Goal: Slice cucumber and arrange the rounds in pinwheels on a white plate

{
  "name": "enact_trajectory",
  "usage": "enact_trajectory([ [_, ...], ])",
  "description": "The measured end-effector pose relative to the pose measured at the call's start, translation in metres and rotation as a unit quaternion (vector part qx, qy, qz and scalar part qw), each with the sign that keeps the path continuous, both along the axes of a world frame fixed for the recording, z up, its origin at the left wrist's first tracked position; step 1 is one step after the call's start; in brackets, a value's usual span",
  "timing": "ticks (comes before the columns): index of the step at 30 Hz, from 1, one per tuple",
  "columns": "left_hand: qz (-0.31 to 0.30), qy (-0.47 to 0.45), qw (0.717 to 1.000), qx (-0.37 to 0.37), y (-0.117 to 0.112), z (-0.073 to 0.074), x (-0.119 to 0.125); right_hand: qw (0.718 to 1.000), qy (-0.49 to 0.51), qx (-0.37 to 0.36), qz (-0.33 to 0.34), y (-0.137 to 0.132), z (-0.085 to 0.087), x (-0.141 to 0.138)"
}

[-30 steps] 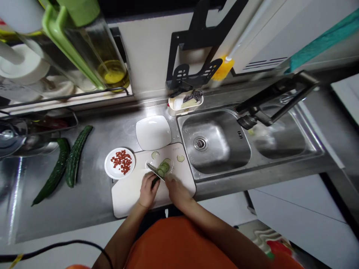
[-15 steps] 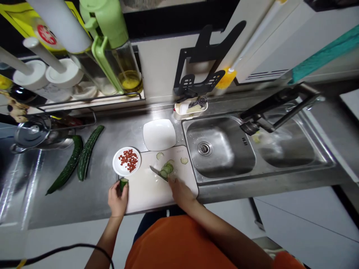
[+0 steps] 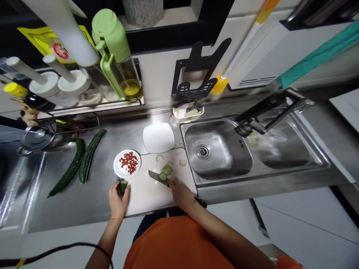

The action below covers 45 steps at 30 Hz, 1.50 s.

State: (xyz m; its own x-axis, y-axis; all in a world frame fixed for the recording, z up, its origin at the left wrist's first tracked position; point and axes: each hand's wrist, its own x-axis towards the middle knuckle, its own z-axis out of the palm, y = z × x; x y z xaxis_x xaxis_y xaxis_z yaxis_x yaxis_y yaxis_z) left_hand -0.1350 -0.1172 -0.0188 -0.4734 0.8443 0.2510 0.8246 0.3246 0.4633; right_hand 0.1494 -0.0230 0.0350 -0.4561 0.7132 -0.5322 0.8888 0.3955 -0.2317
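My left hand point(image 3: 119, 200) is closed around a short cucumber piece point(image 3: 123, 185) at the left edge of the white cutting board point(image 3: 143, 198). My right hand point(image 3: 181, 192) grips a kitchen knife point(image 3: 157, 177) low over the board, its blade pointing left. Just beyond the blade lies a small heap of cucumber slices point(image 3: 166, 170). Single slices rest apart, one cucumber slice point(image 3: 159, 158) near the far edge and another cucumber slice point(image 3: 183, 163) to the right. A round white plate point(image 3: 116, 164) of chopped red bits point(image 3: 129, 163) stands beyond my left hand.
A white square plate point(image 3: 158, 138) sits behind the board. Two whole cucumbers, one cucumber point(image 3: 68, 170) and another cucumber point(image 3: 89, 157), lie left on the steel counter. To the right is a double sink point(image 3: 218, 149) with a black faucet point(image 3: 260, 114). Seasoning jars point(image 3: 45, 87) fill a rack.
The knife blade now lies flatter and slightly nearer me, and more of its black handle shows beside my right wrist. My left hand keeps the cucumber piece in place. The camera view has shifted a little.
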Motion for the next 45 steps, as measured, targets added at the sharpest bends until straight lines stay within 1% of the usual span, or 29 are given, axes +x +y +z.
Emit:
enact_trajectory([
  [3, -0.035, 0.016, 0.999, 0.032, 0.01, 0.012, 0.005, 1.0, 0.003, 0.004, 0.003, 0.0, 0.002, 0.003],
  [5, -0.086, 0.006, 0.996, 0.037, 0.026, 0.021, 0.016, 1.0, 0.0, 0.016, 0.011, 0.0, 0.003, 0.004],
  [7, -0.162, -0.032, 0.986, 0.013, 0.048, 0.029, 0.033, 0.999, -0.007, 0.025, 0.02, 0.0, 0.005, 0.005],
  [9, -0.242, -0.069, 0.967, -0.041, 0.073, 0.034, 0.055, 0.999, -0.01, 0.033, 0.028, 0.001, 0.007, 0.006],
  [10, -0.28, -0.083, 0.953, -0.083, 0.084, 0.036, 0.067, 0.999, -0.01, 0.037, 0.032, 0.001, 0.008, 0.006],
  [12, -0.311, -0.085, 0.933, -0.158, 0.104, 0.036, 0.088, 0.999, -0.008, 0.04, 0.037, 0.002, 0.009, 0.006],
  [15, -0.309, -0.068, 0.916, -0.249, 0.121, 0.034, 0.106, 0.999, -0.008, 0.039, 0.034, 0.003, 0.011, 0.006],
  [17, -0.308, -0.071, 0.909, -0.271, 0.128, 0.032, 0.111, 0.999, -0.008, 0.034, 0.031, 0.003, 0.013, 0.007],
  [19, -0.314, -0.098, 0.902, -0.279, 0.134, 0.031, 0.111, 0.999, -0.009, 0.022, 0.03, 0.003, 0.015, 0.009],
  [21, -0.314, -0.146, 0.89, -0.298, 0.141, 0.029, 0.111, 1.0, -0.01, 0.013, 0.025, 0.002, 0.016, 0.01],
  [24, -0.286, -0.205, 0.88, -0.32, 0.152, 0.026, 0.11, 1.0, -0.008, 0.014, 0.017, 0.0, 0.017, 0.013],
  [26, -0.261, -0.229, 0.882, -0.317, 0.157, 0.022, 0.109, 1.0, -0.01, 0.014, 0.012, -0.002, 0.017, 0.015],
  [29, -0.224, -0.265, 0.885, -0.311, 0.157, 0.015, 0.106, 1.0, -0.012, 0.011, 0.004, -0.006, 0.018, 0.02],
  [32, -0.216, -0.293, 0.882, -0.299, 0.153, 0.009, 0.102, 1.0, -0.009, 0.006, -0.002, -0.011, 0.019, 0.028],
  [35, -0.202, -0.3, 0.885, -0.292, 0.147, 0.008, 0.1, 1.0, 0.0, -0.01, -0.004, -0.016, 0.022, 0.037],
  [37, -0.198, -0.283, 0.895, -0.281, 0.143, 0.01, 0.101, 1.0, 0.0, -0.023, -0.012, -0.02, 0.024, 0.044],
  [41, -0.226, -0.199, 0.931, -0.205, 0.138, 0.012, 0.106, 0.999, -0.001, -0.035, -0.03, -0.024, 0.026, 0.055],
  [43, -0.233, -0.183, 0.935, -0.192, 0.137, 0.013, 0.11, 0.999, 0.003, -0.04, -0.032, -0.026, 0.027, 0.059],
  [45, -0.235, -0.191, 0.932, -0.202, 0.137, 0.013, 0.114, 0.998, 0.005, -0.044, -0.037, -0.027, 0.027, 0.06],
])
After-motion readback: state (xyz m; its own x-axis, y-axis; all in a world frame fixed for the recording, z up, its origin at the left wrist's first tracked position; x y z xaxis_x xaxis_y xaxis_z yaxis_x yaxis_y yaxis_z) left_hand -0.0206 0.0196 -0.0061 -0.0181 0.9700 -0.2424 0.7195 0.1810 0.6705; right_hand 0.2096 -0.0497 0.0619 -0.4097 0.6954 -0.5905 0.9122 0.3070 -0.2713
